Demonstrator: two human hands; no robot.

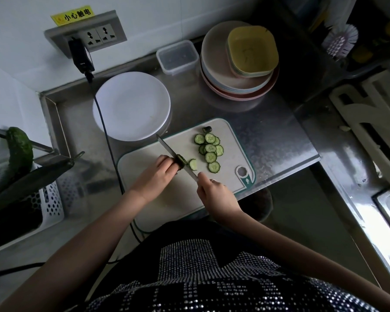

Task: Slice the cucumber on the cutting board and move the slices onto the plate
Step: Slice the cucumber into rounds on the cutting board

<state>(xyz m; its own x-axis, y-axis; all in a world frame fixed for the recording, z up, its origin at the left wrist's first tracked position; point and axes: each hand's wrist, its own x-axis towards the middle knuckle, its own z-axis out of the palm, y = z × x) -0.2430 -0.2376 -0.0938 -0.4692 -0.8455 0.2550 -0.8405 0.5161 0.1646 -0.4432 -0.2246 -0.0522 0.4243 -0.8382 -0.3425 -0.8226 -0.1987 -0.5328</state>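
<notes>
A: Cucumber (181,161) — state?
B: Only a short dark-green stub remains, lying on the pale, teal-rimmed cutting board (167,206), near its middle. One fresh slice (193,164) leans just right of the stub.
A: Other slices?
B: About ten round slices (210,152), pale centres and dark rinds, overlapping in a loose line toward the board's far right; the dark end piece (207,129) sits apart at the far edge.
A: Plate?
B: White round plate (131,105) — beyond the board's far-left corner, no slices on it.
</notes>
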